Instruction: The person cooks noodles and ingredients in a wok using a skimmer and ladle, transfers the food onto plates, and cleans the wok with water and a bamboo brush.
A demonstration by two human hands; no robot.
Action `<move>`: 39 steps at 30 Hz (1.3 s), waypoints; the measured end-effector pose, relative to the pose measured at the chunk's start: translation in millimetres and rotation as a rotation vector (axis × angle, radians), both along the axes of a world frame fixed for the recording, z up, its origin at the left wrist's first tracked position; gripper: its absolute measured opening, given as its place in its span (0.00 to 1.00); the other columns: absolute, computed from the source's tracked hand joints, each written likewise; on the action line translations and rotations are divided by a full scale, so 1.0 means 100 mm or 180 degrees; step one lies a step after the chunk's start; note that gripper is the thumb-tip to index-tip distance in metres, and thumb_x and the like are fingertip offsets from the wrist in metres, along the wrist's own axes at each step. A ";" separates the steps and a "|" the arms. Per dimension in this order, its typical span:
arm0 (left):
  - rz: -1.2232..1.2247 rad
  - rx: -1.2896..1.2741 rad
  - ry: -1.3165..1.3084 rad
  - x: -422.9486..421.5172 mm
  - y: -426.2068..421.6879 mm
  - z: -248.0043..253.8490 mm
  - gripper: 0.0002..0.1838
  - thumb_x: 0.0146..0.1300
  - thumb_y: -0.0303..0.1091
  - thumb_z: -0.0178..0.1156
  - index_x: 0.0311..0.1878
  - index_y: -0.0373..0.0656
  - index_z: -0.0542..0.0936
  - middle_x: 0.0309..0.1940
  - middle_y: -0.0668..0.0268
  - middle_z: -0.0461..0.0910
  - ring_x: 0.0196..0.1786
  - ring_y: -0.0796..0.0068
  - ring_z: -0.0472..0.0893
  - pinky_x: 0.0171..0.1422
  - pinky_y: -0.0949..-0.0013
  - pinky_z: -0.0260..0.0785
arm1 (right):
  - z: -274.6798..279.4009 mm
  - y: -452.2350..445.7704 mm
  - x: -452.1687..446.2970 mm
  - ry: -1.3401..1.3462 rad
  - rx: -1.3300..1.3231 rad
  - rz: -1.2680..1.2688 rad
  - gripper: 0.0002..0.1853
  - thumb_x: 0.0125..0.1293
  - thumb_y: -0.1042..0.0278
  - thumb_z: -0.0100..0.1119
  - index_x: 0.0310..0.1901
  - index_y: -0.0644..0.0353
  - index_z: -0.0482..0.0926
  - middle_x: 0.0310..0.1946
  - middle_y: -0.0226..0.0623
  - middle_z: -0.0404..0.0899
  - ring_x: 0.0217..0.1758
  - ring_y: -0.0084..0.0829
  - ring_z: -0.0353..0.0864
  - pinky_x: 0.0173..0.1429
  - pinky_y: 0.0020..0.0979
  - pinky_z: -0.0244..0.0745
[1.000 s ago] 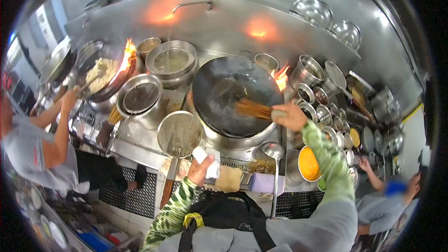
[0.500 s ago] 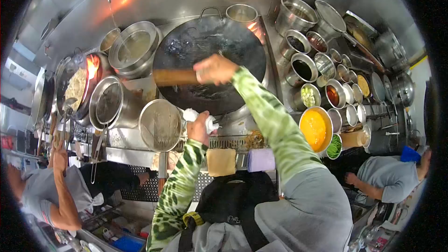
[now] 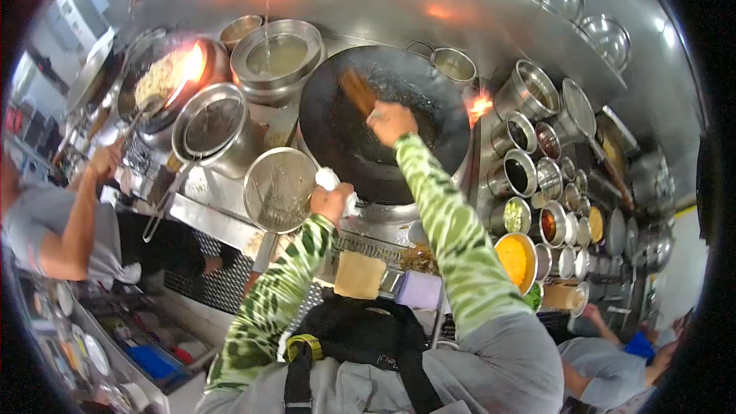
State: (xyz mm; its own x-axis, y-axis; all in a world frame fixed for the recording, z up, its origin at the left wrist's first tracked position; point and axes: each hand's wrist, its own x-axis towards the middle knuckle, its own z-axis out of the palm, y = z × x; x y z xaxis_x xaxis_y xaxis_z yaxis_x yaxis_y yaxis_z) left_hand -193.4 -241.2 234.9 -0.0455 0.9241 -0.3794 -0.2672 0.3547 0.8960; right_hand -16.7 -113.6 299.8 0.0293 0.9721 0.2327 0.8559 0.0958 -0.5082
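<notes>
My right hand [image 3: 392, 123] is closed around a brown bamboo wok brush [image 3: 357, 90], whose bristle end points up and left over the large black wok [image 3: 326, 123]. The inside of the wok looks dark and wet, with some steam above it. My left hand [image 3: 331, 202] is closed on a white cloth [image 3: 327, 178] at the wok's near left edge; whether it also grips the wok's handle is hidden. Just left of that hand lies a round mesh strainer [image 3: 280, 188].
Water runs into a metal pot [image 3: 277, 57] behind left. Flame burns in another wok [image 3: 165, 80], where a co-worker's hand [image 3: 106, 161] holds a ladle. Ingredient containers crowd the right, including one of yellow liquid [image 3: 515, 261]. Folded tan [image 3: 359, 274] and purple [image 3: 418, 290] cloths lie in front.
My right hand has swung the brush from pointing left to pointing up and left inside the wok. The view has turned, so the surroundings appear shifted. My left hand keeps the cloth.
</notes>
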 end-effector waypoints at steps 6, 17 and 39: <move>-0.0792 -0.0668 -0.0574 -0.14 0.04 -0.15 0.21 0.61 0.54 0.65 0.40 0.42 0.80 0.28 0.65 0.82 0.24 0.69 0.81 0.22 0.63 0.74 | 0.19 -1.28 0.56 -0.0698 -0.0283 0.1719 0.20 0.62 0.51 0.59 0.51 0.52 0.84 0.48 0.49 0.83 0.51 0.53 0.82 0.60 0.46 0.75; -0.0581 0.0216 0.0028 -0.09 0.18 -0.36 0.43 0.51 0.59 0.68 0.41 0.15 0.77 0.35 0.40 0.81 0.32 0.61 0.84 0.28 0.60 0.78 | -0.29 -1.14 -0.04 -0.0462 0.0022 0.1095 0.29 0.60 0.54 0.64 0.60 0.59 0.78 0.52 0.56 0.80 0.56 0.55 0.79 0.62 0.42 0.73; 0.0291 0.0013 0.1313 0.19 0.21 -0.29 0.28 0.49 0.50 0.63 0.30 0.25 0.81 0.33 0.33 0.80 0.43 0.38 0.82 0.51 0.55 0.75 | 0.67 0.21 0.56 -0.0336 -0.2014 -0.0036 0.25 0.63 0.57 0.63 0.62 0.55 0.78 0.23 0.32 0.80 0.13 0.24 0.71 0.17 0.28 0.70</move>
State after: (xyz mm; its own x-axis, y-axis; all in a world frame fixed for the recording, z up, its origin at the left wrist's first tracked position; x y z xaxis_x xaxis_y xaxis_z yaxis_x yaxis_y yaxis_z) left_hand -174.3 -219.7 205.6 -0.2746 0.9107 -0.3086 0.0841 0.3424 0.9358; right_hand 38.9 -92.2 367.3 0.0486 0.9221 -0.3838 0.9036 -0.2043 -0.3765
